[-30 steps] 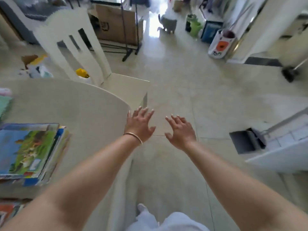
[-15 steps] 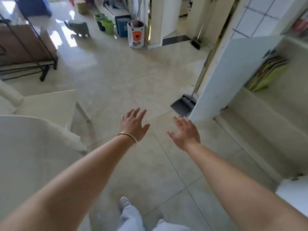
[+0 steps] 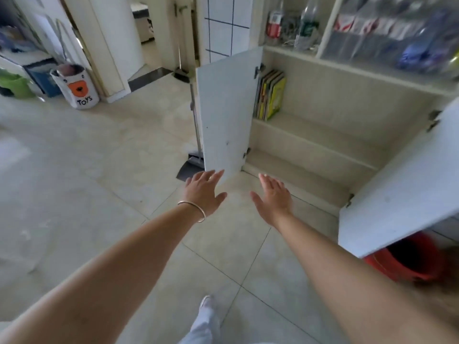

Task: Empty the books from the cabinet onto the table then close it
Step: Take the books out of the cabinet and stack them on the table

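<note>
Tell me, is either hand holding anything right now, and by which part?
Nothing is held. The left hand and right hand are both open and empty, out in front of the open cabinet; the books stand untouched on its upper shelf.

Yellow-green books [image 3: 271, 95] are showing in the cream cabinet [image 3: 323, 135]; white doors [image 3: 223, 112] are hanging beside a red bucket [image 3: 409, 259].

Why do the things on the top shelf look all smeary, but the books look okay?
Head view: the top shelf items at the upper right are streaked by motion blur, and so is the red bucket at the right edge. The books nearer the middle are sharper, though still soft. The wide lens bends the cabinet door outward. The hands are fairly clear.
</note>
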